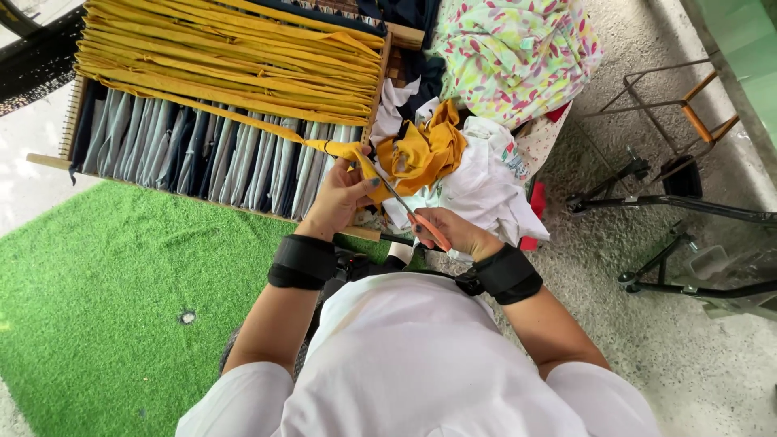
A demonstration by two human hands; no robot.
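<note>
My left hand (338, 198) pinches the end of a yellow fabric strip (320, 146) that runs off the woven part of a wooden loom frame (374, 109). My right hand (453, 231) grips scissors with orange handles (425, 225); their blades point up-left at the strip right beside my left fingers. The loom carries yellow woven strips (227, 57) over grey and dark blue vertical strips (202, 150). Both wrists wear black bands.
A heap of cloth lies right of the loom: yellow fabric (425, 150), white fabric (486, 182), a floral patterned cloth (514, 53). Green artificial turf (121, 283) covers the left floor, concrete the right. Metal frames (672, 105) and a black stand (688, 210) sit at right.
</note>
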